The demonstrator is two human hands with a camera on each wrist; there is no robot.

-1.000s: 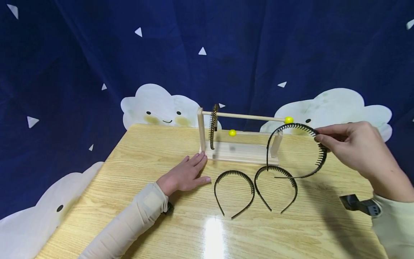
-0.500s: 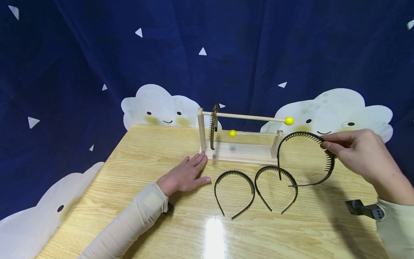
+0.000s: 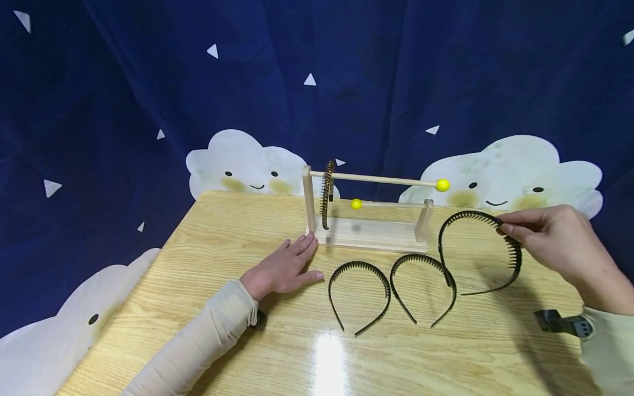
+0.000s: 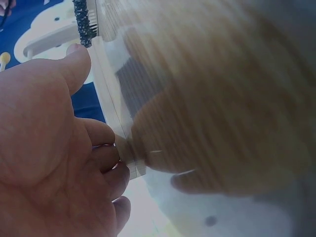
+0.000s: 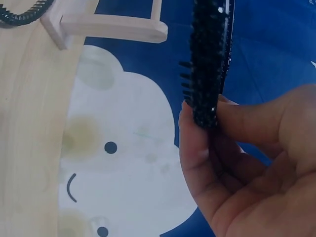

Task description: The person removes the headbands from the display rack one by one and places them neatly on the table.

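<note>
A black toothed headband (image 3: 515, 258) is pinched between the thumb and fingers of my right hand (image 3: 557, 242), held up to the right of the wooden stand (image 3: 371, 235). In the right wrist view, the dark band (image 5: 206, 64) shows its teeth beside the fingertips. My left hand (image 3: 283, 265) lies flat with its fingers spread, fingertips touching the left end of the stand's base; the left wrist view shows the same hand (image 4: 54, 143) at that base. A brown headband (image 3: 325, 198) hangs on the upper rod (image 3: 383, 179) near the left post.
Two more black headbands lie on the table (image 3: 208, 330) before the stand: a left one (image 3: 360, 264) and a right one (image 3: 453, 297). The lower rod (image 3: 391, 204) comes from the right post. Yellow balls cap both rods. A blue curtain (image 3: 346, 99) hangs behind.
My right hand has moved right and down with the headband, away from the stand and the upper rod's yellow end. The left hand has stayed in place.
</note>
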